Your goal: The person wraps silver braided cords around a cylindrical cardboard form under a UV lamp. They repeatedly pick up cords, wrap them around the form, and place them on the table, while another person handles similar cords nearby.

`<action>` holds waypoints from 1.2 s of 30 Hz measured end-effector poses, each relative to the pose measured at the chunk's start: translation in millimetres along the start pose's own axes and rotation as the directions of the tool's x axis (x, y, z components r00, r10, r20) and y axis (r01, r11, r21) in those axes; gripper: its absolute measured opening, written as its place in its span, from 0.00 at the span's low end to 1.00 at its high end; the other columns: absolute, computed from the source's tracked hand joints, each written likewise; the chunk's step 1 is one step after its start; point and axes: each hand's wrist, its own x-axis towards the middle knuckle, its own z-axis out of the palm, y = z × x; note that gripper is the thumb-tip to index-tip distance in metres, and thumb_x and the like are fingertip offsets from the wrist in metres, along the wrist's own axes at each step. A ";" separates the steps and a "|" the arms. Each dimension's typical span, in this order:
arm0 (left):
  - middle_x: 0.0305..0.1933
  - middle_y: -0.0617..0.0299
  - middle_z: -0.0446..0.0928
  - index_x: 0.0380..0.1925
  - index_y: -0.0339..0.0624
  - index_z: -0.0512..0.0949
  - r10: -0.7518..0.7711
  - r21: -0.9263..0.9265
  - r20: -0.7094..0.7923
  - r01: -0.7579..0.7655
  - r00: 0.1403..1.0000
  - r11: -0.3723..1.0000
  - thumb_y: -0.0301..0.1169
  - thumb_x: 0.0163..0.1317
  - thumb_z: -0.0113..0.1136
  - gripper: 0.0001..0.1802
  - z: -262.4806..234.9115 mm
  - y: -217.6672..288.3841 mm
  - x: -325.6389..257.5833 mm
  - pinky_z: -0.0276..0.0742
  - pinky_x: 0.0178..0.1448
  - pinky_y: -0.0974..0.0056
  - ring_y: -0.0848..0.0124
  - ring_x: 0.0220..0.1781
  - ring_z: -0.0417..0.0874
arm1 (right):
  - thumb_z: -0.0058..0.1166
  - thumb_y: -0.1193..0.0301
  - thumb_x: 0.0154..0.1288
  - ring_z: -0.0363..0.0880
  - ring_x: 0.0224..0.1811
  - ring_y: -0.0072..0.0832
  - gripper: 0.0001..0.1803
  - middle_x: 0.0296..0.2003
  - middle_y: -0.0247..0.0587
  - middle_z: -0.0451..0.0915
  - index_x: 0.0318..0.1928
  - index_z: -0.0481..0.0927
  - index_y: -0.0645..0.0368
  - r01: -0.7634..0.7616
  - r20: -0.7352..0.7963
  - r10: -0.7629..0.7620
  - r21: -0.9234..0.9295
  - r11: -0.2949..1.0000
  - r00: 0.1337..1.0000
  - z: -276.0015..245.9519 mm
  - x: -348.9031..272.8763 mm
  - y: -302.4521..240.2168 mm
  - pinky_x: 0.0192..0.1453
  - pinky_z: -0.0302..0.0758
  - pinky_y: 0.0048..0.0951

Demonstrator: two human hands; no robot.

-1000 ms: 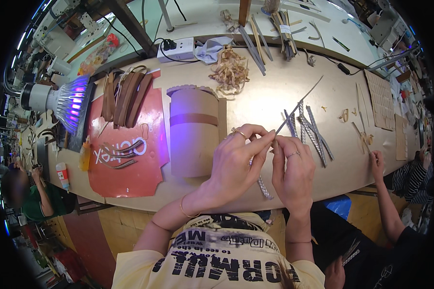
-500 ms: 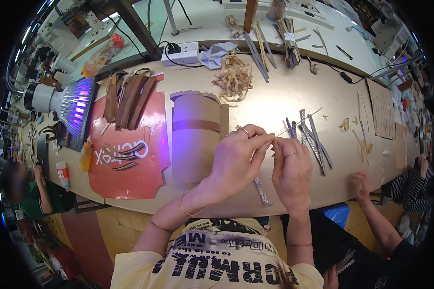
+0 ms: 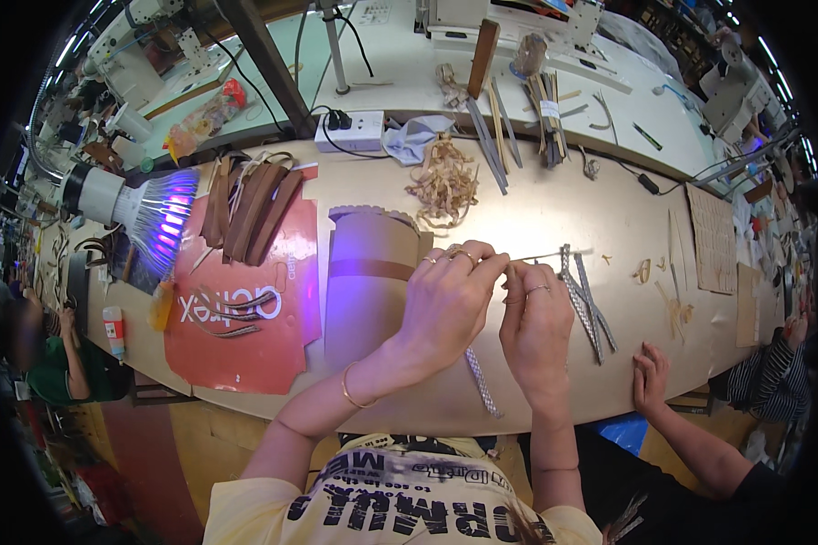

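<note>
My left hand (image 3: 450, 304) and my right hand (image 3: 536, 322) meet over the table, thumbs and forefingers pinched with the tips almost touching. A thin strip (image 3: 568, 253) runs rightward from the fingertips, passing behind my right hand. What my left fingers pinch is too small to make out. Below my left hand, a silver-grey patterned strip (image 3: 483, 386) slants down toward the table edge; its upper part is hidden. Several similar strips (image 3: 583, 304) lie crossed just right of my right hand. Left of my left hand stands a brown cardboard roll (image 3: 364, 309) with a darker band.
A lamp (image 3: 136, 209) glowing purple stands over a red board (image 3: 236, 363) bearing brown strips (image 3: 254, 213). Curled tan scraps (image 3: 443, 186) lie behind my hands, near a white power strip (image 3: 350, 132). Another person's hand (image 3: 650, 377) rests by the right table edge.
The view has shifted, so the table's things sit lower in it. My hands stay pinched together, a little nearer the table's front edge in view. The other person's hand has moved slightly left.
</note>
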 end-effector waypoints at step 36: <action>0.33 0.58 0.82 0.42 0.31 0.80 -0.511 -0.058 -0.195 0.511 0.837 0.858 0.26 0.67 0.56 0.10 -181.1 -85.8 -72.5 0.76 0.35 0.70 0.75 0.31 0.82 | 0.50 0.52 0.69 0.83 0.32 0.49 0.24 0.28 0.51 0.83 0.28 0.85 0.58 -0.211 0.097 0.298 -0.507 0.836 0.950 121.4 103.0 128.0 0.38 0.78 0.46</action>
